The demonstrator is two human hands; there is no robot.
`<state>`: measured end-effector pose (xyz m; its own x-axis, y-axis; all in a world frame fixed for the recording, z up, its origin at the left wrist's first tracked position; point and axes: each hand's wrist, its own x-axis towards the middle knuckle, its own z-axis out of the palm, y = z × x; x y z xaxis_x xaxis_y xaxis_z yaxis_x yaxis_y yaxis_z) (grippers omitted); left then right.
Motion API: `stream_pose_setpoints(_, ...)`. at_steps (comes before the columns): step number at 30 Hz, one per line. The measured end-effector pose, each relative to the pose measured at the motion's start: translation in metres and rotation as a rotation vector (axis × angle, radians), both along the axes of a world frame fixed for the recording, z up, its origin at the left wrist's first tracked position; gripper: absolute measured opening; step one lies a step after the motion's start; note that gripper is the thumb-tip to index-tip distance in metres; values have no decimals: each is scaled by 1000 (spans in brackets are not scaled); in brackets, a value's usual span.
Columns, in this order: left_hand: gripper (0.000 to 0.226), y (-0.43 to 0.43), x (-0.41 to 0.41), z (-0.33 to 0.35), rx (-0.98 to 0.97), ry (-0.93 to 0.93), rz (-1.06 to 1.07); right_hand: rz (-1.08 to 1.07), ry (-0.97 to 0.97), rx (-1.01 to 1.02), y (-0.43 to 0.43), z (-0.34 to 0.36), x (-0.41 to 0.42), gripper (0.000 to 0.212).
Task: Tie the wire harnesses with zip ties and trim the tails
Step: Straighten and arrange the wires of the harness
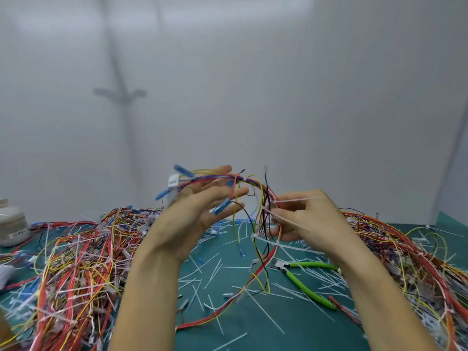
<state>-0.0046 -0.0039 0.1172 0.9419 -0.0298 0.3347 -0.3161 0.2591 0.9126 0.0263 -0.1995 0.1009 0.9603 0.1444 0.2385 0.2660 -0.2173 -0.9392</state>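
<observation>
A multicoloured wire harness (253, 183) with blue connectors arches in the air between my hands, its loose ends hanging down to the green mat (253, 325). My left hand (200, 209) is raised with straight fingers, and the harness lies across them. My right hand (309, 219) pinches a white zip tie (296, 199) that wraps the harness at its right side; the tail points right over my knuckles. Green-handled cutters (309, 287) lie on the mat below my right hand.
A big heap of tied harnesses (76, 262) fills the left of the mat, another heap (405, 262) the right. Cut white tie tails litter the middle. A white jar (12, 224) stands at the far left by the grey wall.
</observation>
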Motion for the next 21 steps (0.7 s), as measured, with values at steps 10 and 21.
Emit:
stream_pose_setpoints(10, 34, -6, 4, 3, -14, -24, -47, -16, -70, -124, 0, -1, -1, 19)
stream_pose_setpoints(21, 25, -13, 5, 3, 151, 13, 141, 33, -322, -98, -11, 16, -13, 63)
